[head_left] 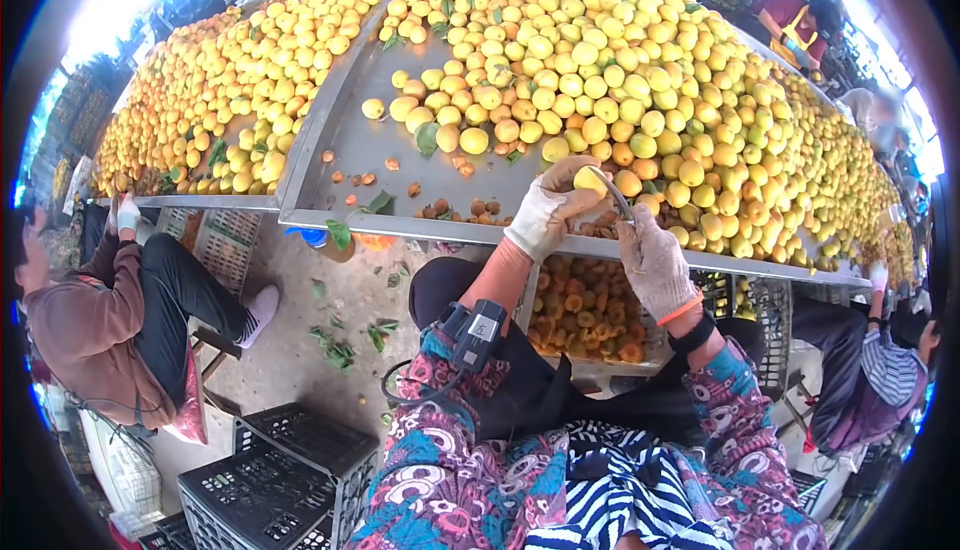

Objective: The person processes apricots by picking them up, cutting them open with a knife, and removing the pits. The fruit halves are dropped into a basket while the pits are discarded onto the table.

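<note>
My left hand (548, 212), in a white glove with bare fingertips, pinches a yellow apricot (588, 181) over the table's front edge. A curved knife (613, 193) meets the fruit from the right. Its handle end is hidden in my right hand (657, 268), gloved and closed around it. Whole apricots (600, 80) lie heaped on the metal table (375, 90) beyond both hands. Below my hands, a crate (622, 363) holds halved orange apricots (590, 315).
Brown pits (488, 208) and leaves (380, 202) lie along the table's near edge. A metal divider (330, 90) separates another apricot heap on the left. Black crates (265, 485) stand on the floor at lower left. A person (110, 320) sits left, another (880, 380) right.
</note>
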The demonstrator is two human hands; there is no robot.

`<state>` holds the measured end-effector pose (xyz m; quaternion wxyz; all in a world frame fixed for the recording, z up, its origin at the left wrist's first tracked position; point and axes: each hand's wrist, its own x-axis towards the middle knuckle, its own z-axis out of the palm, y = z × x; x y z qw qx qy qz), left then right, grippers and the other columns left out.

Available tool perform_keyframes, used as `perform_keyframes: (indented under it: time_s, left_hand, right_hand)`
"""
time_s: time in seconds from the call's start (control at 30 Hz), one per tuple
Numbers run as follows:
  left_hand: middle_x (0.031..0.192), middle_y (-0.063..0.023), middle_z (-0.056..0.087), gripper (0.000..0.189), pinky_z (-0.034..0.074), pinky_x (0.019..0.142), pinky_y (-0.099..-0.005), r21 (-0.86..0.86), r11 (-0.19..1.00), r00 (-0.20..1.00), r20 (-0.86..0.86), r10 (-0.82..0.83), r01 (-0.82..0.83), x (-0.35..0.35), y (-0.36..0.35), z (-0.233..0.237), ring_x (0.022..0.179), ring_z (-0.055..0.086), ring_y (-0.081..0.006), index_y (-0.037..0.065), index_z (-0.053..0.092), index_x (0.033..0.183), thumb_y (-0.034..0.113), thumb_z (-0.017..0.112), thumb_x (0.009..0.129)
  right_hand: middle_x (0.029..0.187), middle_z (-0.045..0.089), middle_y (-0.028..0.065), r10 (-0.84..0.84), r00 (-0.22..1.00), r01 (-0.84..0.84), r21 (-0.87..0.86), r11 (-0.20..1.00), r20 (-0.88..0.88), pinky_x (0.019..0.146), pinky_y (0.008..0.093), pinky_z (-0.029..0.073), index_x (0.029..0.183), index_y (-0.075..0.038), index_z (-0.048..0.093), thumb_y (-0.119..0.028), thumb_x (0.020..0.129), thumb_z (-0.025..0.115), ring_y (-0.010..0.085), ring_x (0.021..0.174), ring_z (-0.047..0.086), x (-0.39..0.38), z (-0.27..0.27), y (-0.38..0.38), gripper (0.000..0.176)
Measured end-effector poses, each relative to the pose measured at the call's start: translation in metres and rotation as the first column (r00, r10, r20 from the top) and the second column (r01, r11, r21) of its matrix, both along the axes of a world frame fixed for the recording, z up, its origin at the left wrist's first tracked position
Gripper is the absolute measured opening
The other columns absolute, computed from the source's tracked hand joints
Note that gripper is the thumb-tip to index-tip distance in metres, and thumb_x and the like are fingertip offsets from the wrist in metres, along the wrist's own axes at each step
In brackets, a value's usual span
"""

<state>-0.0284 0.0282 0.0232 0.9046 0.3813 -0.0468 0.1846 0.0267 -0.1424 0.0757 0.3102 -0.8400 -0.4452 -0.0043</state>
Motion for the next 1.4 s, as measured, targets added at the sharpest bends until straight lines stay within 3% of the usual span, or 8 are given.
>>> perform_keyframes:
  time_s: [0.5, 0.9, 0.97, 1.0, 1.07, 1.17, 1.27, 1.4]
  left_hand:
    - [0.106, -0.0039, 0.064, 0.043, 0.049, 0.087, -0.0275, 0.637, 0.735, 0.969, 0.083, 0.234, -0.232, -0.014, 0.024, -0.008, 0.099, 0.059, -0.0114, 0.003, 0.060, 0.112, 0.000, 0.075, 0.072]
    - [0.098, -0.0049, 0.062, 0.033, 0.051, 0.077, -0.0270, -0.029, 0.971, 0.969, -0.084, 0.234, -0.237, -0.003, -0.004, -0.003, 0.091, 0.059, -0.0116, 0.002, 0.056, 0.111, 0.022, 0.065, 0.087]
    - [0.097, -0.0065, 0.057, 0.037, 0.047, 0.079, -0.0279, 0.134, 0.902, 0.905, -0.059, 0.422, -0.411, 0.012, -0.008, -0.026, 0.089, 0.055, -0.0137, 0.001, 0.055, 0.109, 0.033, 0.058, 0.090]
    - [0.098, -0.0068, 0.057, 0.037, 0.046, 0.080, -0.0283, 0.159, 0.883, 0.888, -0.064, 0.456, -0.442, 0.012, -0.008, -0.024, 0.089, 0.055, -0.0142, 0.001, 0.055, 0.108, 0.033, 0.057, 0.090]
    - [0.101, -0.0085, 0.055, 0.040, 0.045, 0.082, -0.0290, 0.130, 0.895, 0.889, -0.127, 0.441, -0.426, 0.011, -0.007, -0.020, 0.091, 0.055, -0.0164, 0.000, 0.054, 0.109, 0.035, 0.052, 0.091]
    - [0.104, -0.0086, 0.056, 0.045, 0.046, 0.081, -0.0299, 0.524, 0.678, 0.788, -0.019, 0.615, -0.516, 0.025, 0.004, -0.047, 0.094, 0.055, -0.0172, -0.001, 0.051, 0.115, 0.037, 0.051, 0.092]
    - [0.109, -0.0091, 0.056, 0.048, 0.046, 0.079, -0.0296, 0.069, 0.912, 0.832, -0.386, 0.399, -0.405, 0.016, -0.005, -0.023, 0.098, 0.055, -0.0176, -0.002, 0.049, 0.120, 0.038, 0.049, 0.093]
    - [0.099, -0.0085, 0.057, 0.037, 0.045, 0.074, -0.0273, 0.094, 0.822, 0.785, -0.255, 0.565, -0.561, 0.022, -0.008, -0.028, 0.086, 0.055, -0.0150, -0.002, 0.054, 0.109, 0.031, 0.048, 0.093]
  right_hand:
    - [0.065, 0.057, 0.0235, 0.135, 0.988, -0.147, -0.170, 0.974, -0.080, 0.052, 0.0445, 0.044, 0.100, 0.002, 0.050, -0.012, 0.092, 0.054, 0.0400, 0.063, 0.061, -0.007, 0.033, -0.005, 0.017]
    - [0.076, 0.061, 0.0255, 0.064, 0.984, -0.059, 0.037, 0.998, -0.163, 0.059, 0.0451, 0.047, 0.118, 0.001, 0.048, -0.015, 0.092, 0.053, 0.0418, 0.072, 0.062, -0.007, -0.009, 0.037, 0.031]
    - [0.078, 0.061, 0.0256, 0.071, 0.992, -0.058, 0.123, 0.991, -0.103, 0.060, 0.0456, 0.048, 0.120, 0.001, 0.047, -0.015, 0.092, 0.052, 0.0419, 0.074, 0.062, 0.002, -0.033, 0.047, 0.033]
    - [0.084, 0.063, 0.0212, 0.089, 0.987, -0.079, 0.083, 0.993, -0.133, 0.067, 0.0351, 0.052, 0.127, 0.005, 0.044, -0.013, 0.095, 0.051, 0.0235, 0.078, 0.066, 0.002, -0.028, 0.049, 0.037]
    - [0.088, 0.063, 0.0251, 0.056, 0.995, -0.058, -0.030, 0.998, -0.078, 0.068, 0.0382, 0.051, 0.127, 0.004, 0.044, -0.015, 0.095, 0.050, 0.0309, 0.084, 0.066, 0.002, -0.014, 0.056, 0.038]
    - [0.087, 0.062, 0.0286, 0.044, 0.999, -0.049, -0.190, 0.980, -0.029, 0.068, 0.0453, 0.050, 0.125, 0.003, 0.045, -0.019, 0.094, 0.050, 0.0425, 0.086, 0.062, 0.001, -0.006, 0.054, 0.039]
    - [0.079, 0.063, 0.0257, 0.073, 0.996, -0.051, -0.333, 0.942, 0.053, 0.065, 0.0475, 0.050, 0.117, 0.000, 0.047, -0.021, 0.092, 0.052, 0.0422, 0.078, 0.063, -0.002, 0.003, 0.055, 0.033]
    - [0.075, 0.062, 0.0237, 0.134, 0.981, -0.094, -0.263, 0.960, 0.137, 0.062, 0.0488, 0.050, 0.104, -0.004, 0.049, -0.023, 0.092, 0.052, 0.0406, 0.072, 0.063, 0.004, -0.002, 0.060, 0.023]
